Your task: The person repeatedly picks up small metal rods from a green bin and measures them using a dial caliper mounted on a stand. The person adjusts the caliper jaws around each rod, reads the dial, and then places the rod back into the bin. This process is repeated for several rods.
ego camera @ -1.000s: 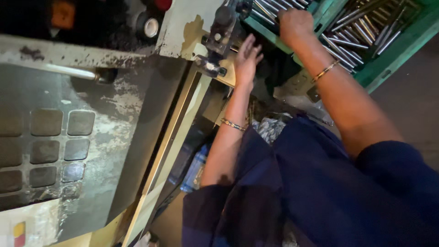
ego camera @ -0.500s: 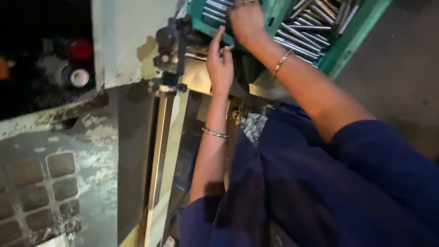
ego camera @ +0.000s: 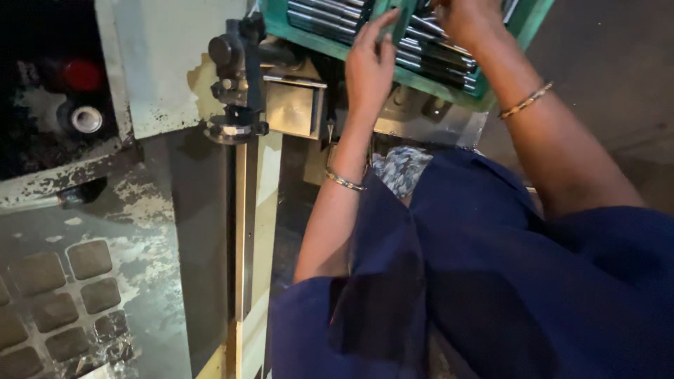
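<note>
We see only the lower part of the green crate; the top edge of the view cuts it off, along with most of the metal rods lying in it. Our right hand is cropped at the fingers, so we cannot tell whether it grips a rod. Our left hand shows its back, its palm side hidden, and its fingertips look blurred. The keypad runs off the left and bottom edges, its keys too worn to read.
</note>
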